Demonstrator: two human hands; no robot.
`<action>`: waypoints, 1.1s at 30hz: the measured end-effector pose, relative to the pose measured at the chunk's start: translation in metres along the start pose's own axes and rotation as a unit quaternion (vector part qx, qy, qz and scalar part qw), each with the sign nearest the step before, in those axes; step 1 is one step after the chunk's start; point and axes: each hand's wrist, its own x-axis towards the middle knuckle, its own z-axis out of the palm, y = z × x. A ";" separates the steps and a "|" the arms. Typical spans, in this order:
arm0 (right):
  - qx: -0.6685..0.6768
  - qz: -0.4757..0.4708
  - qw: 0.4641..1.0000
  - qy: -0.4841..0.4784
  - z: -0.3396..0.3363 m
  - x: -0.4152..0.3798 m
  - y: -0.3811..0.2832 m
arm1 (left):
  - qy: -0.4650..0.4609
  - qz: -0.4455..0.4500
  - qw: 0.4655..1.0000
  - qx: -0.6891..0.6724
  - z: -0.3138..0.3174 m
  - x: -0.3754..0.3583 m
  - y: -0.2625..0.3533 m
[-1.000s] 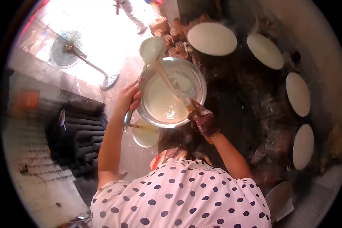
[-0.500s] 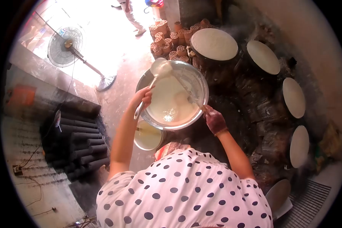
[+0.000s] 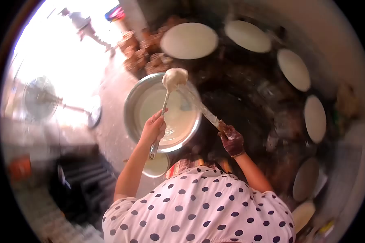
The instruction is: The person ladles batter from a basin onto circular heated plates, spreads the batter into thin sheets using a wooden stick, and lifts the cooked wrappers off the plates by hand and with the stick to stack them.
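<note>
My left hand [image 3: 153,128] is closed around the handle of a ladle [image 3: 175,77], whose batter-coated bowl is over the far rim of a large metal basin [image 3: 128,107]. Pale, runny batter [image 3: 148,103] fills much of the basin. In a dark red glove, my right hand [image 3: 232,140] grips a long flat spatula [image 3: 207,114] smeared with batter. The spatula slants over the basin's right side, and its far end meets the ladle's bowl in this view. Close below the basin stands a bucket [image 3: 166,163] of pale liquid, partly covered by my left forearm.
Round griddles topped with pale batter, including one at the back [image 3: 189,40] and one at right [image 3: 294,69], curve around my right side. Clay-coloured cylinders [image 3: 134,54] are stacked behind the basin. Dark cylinders [image 3: 89,182] and a standing fan [image 3: 40,98] are at left. A person [image 3: 83,24] is farther back.
My view has swung right, shifting the basin and fan leftward. The spatula has come up from the batter, and its far end is now against the ladle's bowl in view.
</note>
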 end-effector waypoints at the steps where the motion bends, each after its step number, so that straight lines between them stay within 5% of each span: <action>1: -0.022 0.051 0.998 0.012 0.003 -0.017 0.010 | -0.074 -0.079 0.987 -0.119 0.012 0.039 -0.002; 3: -0.050 0.113 0.992 0.035 -0.019 -0.039 0.025 | -0.152 -0.177 0.947 -0.221 0.056 0.072 -0.002; 6: -0.075 0.212 0.969 0.097 -0.072 -0.093 0.026 | -0.192 -0.030 0.979 0.056 0.146 0.057 -0.001; 11: -0.158 0.413 0.877 0.189 -0.115 -0.190 0.048 | -0.423 -0.117 0.895 0.083 0.310 0.101 -0.054; 13: -0.171 0.482 0.833 0.209 -0.116 -0.220 0.073 | -0.393 -0.467 0.788 -0.079 0.400 0.149 -0.093; 14: -0.177 0.504 0.814 0.226 -0.110 -0.244 0.080 | -0.408 -0.479 0.776 -0.054 0.439 0.151 -0.102; 17: 0.022 0.500 0.738 0.453 -0.141 -0.358 0.095 | -0.477 -0.425 0.766 0.078 0.568 0.093 -0.126; 19: -0.167 0.586 0.737 0.291 -0.177 -0.409 0.070 | -0.616 -0.160 0.729 0.254 0.609 0.049 -0.125; 20: -0.171 0.597 0.724 0.300 -0.192 -0.432 0.066 | -0.617 -0.103 0.708 0.327 0.630 0.021 -0.122; 23: -0.232 0.626 0.642 0.377 -0.225 -0.465 0.063 | -0.699 -0.156 0.632 0.295 0.702 -0.028 -0.165; 25: -0.223 0.697 0.528 0.432 -0.264 -0.460 0.059 | -0.711 -0.228 0.598 0.291 0.748 -0.058 -0.203; 27: -0.211 0.708 0.498 0.454 -0.288 -0.459 0.066 | -0.717 -0.252 0.572 0.308 0.787 -0.081 -0.249; 31: -0.228 0.783 0.480 0.322 -0.276 -0.476 0.108 | -0.732 -0.223 0.526 0.370 0.833 -0.102 -0.318; 33: -0.274 0.793 0.473 0.267 -0.266 -0.472 0.120 | -0.748 -0.104 0.518 0.401 0.852 -0.097 -0.344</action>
